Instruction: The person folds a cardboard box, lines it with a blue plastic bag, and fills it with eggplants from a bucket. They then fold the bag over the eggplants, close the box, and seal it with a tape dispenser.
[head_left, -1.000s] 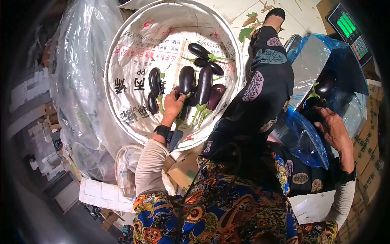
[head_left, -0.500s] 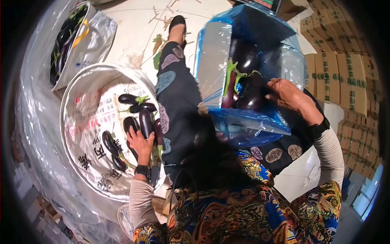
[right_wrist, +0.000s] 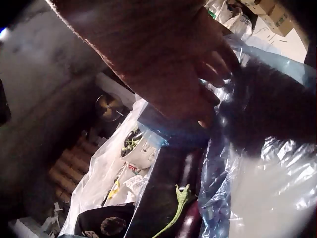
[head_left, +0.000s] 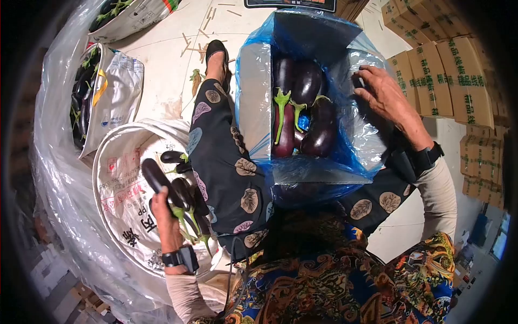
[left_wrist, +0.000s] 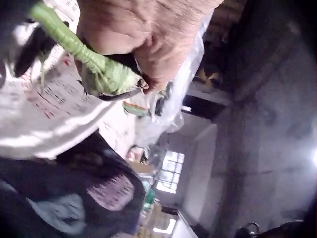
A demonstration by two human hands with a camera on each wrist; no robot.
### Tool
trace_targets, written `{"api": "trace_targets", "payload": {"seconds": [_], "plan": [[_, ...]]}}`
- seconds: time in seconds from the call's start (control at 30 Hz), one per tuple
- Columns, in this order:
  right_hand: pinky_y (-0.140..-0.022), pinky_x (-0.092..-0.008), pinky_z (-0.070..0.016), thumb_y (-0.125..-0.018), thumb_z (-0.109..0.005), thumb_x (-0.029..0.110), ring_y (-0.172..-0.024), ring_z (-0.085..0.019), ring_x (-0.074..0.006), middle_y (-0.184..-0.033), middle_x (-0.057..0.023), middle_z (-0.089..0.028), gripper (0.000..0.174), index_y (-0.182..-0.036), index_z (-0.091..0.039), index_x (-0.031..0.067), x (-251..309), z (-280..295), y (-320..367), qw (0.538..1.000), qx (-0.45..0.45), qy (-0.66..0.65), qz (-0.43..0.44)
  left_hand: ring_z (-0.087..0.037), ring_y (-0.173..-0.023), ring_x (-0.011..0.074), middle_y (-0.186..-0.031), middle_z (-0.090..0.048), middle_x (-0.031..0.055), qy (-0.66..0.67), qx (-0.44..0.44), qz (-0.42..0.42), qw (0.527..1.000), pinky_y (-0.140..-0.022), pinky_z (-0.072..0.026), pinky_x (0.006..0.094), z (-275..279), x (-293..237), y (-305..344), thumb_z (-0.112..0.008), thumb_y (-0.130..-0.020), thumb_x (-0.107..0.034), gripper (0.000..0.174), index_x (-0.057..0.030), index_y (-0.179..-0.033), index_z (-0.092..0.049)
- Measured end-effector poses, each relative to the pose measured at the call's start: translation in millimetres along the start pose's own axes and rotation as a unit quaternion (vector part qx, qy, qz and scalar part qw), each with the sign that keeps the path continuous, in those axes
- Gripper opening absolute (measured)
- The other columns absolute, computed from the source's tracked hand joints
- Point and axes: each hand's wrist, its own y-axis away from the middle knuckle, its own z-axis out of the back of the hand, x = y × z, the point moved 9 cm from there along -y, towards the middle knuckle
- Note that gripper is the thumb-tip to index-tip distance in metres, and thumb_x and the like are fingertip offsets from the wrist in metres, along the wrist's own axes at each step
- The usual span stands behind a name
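My left hand [head_left: 166, 218] grips a dark purple eggplant [head_left: 155, 174] over the round white-lined basket [head_left: 99, 178]. In the left wrist view its green cap [left_wrist: 111, 77] and stem show beneath the fingers. More eggplants [head_left: 186, 195] lie close beside that hand in the basket. To the right, an open box lined with blue plastic [head_left: 353, 175] holds several large eggplants [head_left: 307, 81], some with green stems. My right hand [head_left: 386, 97] is over the box's right flap [head_left: 372, 137], fingers loosely bent, with nothing in them. From the right wrist it appears shadowed, above the blue lining.
One trousered leg [head_left: 216, 162] stretches between basket and box. White sacks of eggplants [head_left: 121, 89] stand at the upper left, beside clear plastic sheeting [head_left: 54, 178]. Stacked cartons [head_left: 458, 81] rise at the right. A black scale [head_left: 291, 4] sits behind the box.
The head view has swung right. My left hand has lifted an eggplant from among the others in the basket. My right hand has moved from beside the boxed eggplants out over the flap.
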Motion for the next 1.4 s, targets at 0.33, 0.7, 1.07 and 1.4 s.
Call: {"api": "trace_targets", "payload": {"seconds": [0.33,0.7,1.07,1.4], "plan": [[-0.103,-0.0418,-0.0393,-0.086,-0.066,0.026,-0.123,-0.046,-0.0386,-0.129,-0.0205,-0.053,0.042,-0.12,-0.057,0.0028,-16.7,1.2,5.3,0.996,-0.043,-0.066,-0.044,-0.062,-0.105,0.0243,-0.122,-0.057,0.0164,0.063,0.354,0.016,0.933,-0.087,-0.0531,0.0345,-241.3,-171.7,125.8,-0.057,-0.091,-0.016,0.052,-0.0002,-0.137,-0.038],[-0.097,-0.043,-0.0419,-0.085,-0.066,0.024,-0.111,-0.051,-0.0383,-0.118,-0.0215,-0.057,0.041,-0.116,-0.059,-0.0018,-15.9,-1.6,8.4,0.994,-0.054,-0.089,-0.014,-0.048,-0.116,0.0354,-0.127,-0.043,0.0269,-0.227,0.421,-0.078,0.875,-0.098,-0.0394,0.0423,-491.5,-44.1,129.6,-0.061,-0.088,-0.023,0.087,0.0018,-0.148,-0.005],[-0.099,-0.0427,-0.0417,-0.084,-0.067,0.023,-0.118,-0.049,-0.0363,-0.123,-0.0196,-0.056,0.041,-0.118,-0.06,-0.0005,-12.0,-12.3,9.3,0.997,-0.022,-0.076,-0.014,-0.046,-0.121,0.0462,-0.128,-0.044,0.0336,-0.464,0.474,-0.189,0.724,-0.103,-0.0391,0.0432,-487.4,-38.6,138.1,-0.082,-0.07,-0.027,0.113,0.0026,-0.149,-0.007],[-0.094,-0.0444,-0.044,-0.082,-0.069,0.021,-0.113,-0.051,-0.0377,-0.122,-0.0193,-0.056,0.039,-0.113,-0.06,-0.0003,0.6,-18.1,3.3,0.999,-0.029,-0.024,0.028,-0.059,-0.109,0.0401,-0.112,-0.061,0.0277,-0.476,0.449,-0.257,0.711,-0.095,-0.0456,0.0419,-483.3,-53.0,129.0,-0.079,-0.073,-0.034,0.09,0.0011,-0.141,-0.032]]}}
